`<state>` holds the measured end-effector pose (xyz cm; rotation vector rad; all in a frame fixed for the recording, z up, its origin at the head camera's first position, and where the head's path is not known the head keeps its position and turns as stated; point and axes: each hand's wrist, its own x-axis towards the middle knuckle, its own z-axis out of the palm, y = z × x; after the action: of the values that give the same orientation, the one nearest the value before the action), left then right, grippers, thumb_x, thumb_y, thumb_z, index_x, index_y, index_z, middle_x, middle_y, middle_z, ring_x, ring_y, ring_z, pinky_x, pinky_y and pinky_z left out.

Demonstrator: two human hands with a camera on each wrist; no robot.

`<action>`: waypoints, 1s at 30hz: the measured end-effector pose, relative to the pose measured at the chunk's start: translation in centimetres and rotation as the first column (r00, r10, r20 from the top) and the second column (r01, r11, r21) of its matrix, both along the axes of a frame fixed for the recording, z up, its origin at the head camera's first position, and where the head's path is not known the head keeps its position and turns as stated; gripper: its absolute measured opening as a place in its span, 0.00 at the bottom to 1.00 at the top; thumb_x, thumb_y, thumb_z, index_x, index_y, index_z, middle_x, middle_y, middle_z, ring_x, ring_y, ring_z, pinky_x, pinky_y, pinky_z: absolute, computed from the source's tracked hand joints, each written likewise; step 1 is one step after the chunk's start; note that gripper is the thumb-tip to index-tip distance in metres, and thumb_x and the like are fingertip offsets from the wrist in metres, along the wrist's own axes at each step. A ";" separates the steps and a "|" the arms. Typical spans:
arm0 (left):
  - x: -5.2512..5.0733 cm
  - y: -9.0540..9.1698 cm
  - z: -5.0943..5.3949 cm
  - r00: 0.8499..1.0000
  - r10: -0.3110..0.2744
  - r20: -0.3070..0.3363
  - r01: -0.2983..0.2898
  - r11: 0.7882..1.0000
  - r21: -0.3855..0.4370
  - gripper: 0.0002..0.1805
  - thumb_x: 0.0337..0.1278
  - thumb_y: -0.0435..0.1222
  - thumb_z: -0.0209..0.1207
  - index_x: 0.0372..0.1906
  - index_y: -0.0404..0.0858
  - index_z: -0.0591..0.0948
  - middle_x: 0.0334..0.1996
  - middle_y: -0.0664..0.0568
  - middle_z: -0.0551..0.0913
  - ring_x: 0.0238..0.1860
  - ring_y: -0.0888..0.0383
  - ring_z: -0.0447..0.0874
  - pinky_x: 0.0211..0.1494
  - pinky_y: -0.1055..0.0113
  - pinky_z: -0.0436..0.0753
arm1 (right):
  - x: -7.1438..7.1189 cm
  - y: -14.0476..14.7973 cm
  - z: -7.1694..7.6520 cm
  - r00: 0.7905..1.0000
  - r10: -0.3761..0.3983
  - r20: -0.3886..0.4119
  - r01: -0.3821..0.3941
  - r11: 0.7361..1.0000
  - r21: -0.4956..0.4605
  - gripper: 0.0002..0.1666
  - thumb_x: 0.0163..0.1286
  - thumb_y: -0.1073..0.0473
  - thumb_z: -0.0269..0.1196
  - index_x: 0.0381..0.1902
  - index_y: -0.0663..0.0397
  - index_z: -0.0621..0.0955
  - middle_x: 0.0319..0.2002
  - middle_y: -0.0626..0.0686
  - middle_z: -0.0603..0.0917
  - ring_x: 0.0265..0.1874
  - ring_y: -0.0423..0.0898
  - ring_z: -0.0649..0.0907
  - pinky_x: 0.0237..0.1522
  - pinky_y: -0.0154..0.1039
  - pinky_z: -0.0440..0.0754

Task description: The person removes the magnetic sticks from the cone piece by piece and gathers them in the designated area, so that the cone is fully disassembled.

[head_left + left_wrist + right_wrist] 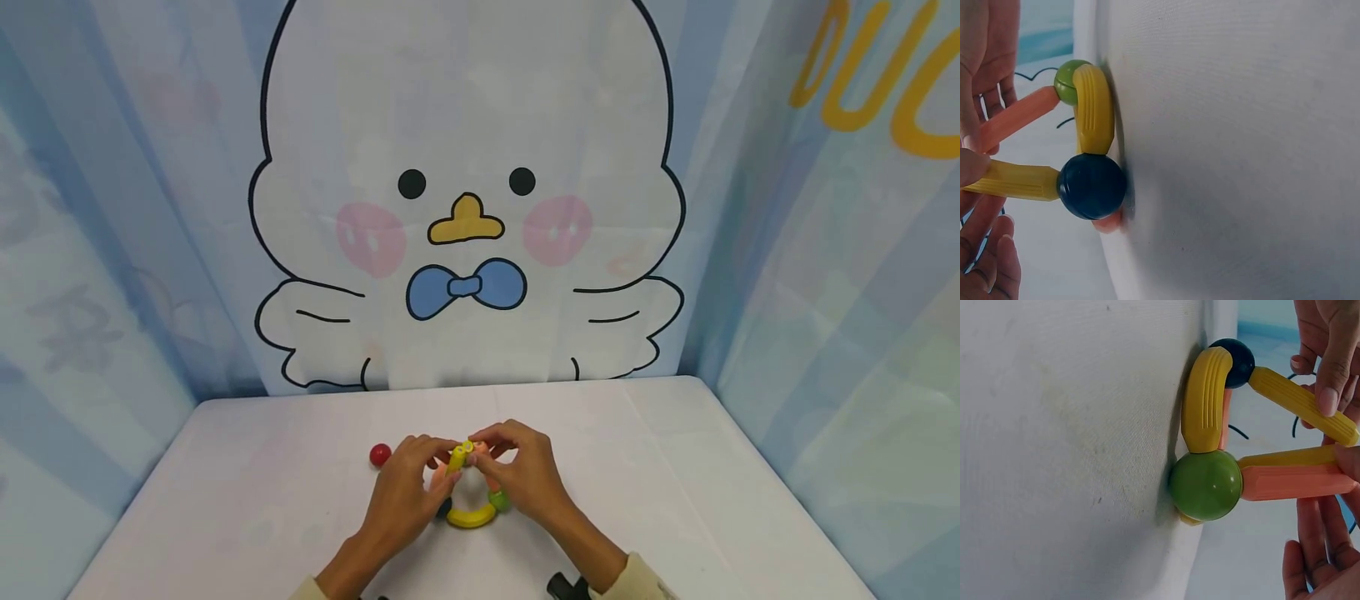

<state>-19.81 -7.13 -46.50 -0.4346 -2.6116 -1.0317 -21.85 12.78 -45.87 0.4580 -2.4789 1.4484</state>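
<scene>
A ring of magnetic balls and rods stands on the table between both hands. Its front is a curved yellow rod (471,519) joining a dark blue ball (1091,186) and a green ball (1205,485). The left hand (405,487) pinches the upper end of a straight yellow rod (1294,399) that slants up from the blue ball. An orange rod (1294,483) rising from the green ball is pinched by the right hand (528,475). Another yellow rod (1285,456) shows beside it; whether fingers grip that too is unclear. The upper rod ends meet closely; contact is hard to tell.
A loose red ball (380,455) lies left of the hands on the white tabletop (675,500). A black object (567,587) shows by the right sleeve. A curtain with a printed duck (465,108) stands behind the table, with more curtain at both sides.
</scene>
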 end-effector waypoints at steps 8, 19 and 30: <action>0.1 -0.1 0.0 1.000 0.009 0.007 -0.009 1.000 -0.001 0.18 0.59 0.38 0.77 0.53 0.47 0.89 0.46 0.59 0.90 0.44 0.59 0.81 0.43 0.72 0.83 | 0.0 -0.1 0.1 1.000 0.005 -0.005 -0.005 1.000 0.005 0.10 0.67 0.57 0.77 0.43 0.36 0.91 0.36 0.38 0.87 0.35 0.37 0.86 0.44 0.44 0.89; 0.6 -1.2 0.2 0.998 0.044 -0.044 -0.045 0.999 -0.012 0.22 0.55 0.39 0.79 0.54 0.50 0.87 0.41 0.64 0.87 0.41 0.64 0.79 0.41 0.73 0.80 | -0.1 -0.1 0.0 1.000 -0.007 -0.001 0.007 1.000 0.015 0.10 0.67 0.57 0.77 0.44 0.37 0.91 0.36 0.38 0.86 0.35 0.37 0.86 0.41 0.37 0.87; 1.2 -2.8 0.6 0.996 0.083 0.018 -0.082 0.996 -0.040 0.21 0.52 0.37 0.80 0.50 0.51 0.85 0.39 0.64 0.85 0.41 0.62 0.79 0.42 0.70 0.80 | -0.1 -0.1 -0.1 1.000 -0.009 -0.011 0.009 1.000 0.026 0.10 0.67 0.57 0.77 0.44 0.36 0.91 0.36 0.38 0.86 0.35 0.36 0.85 0.43 0.39 0.89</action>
<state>-18.58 -9.95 -45.92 -0.3243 -2.6476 -0.9644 -21.95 12.68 -45.95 0.4581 -2.4909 1.4075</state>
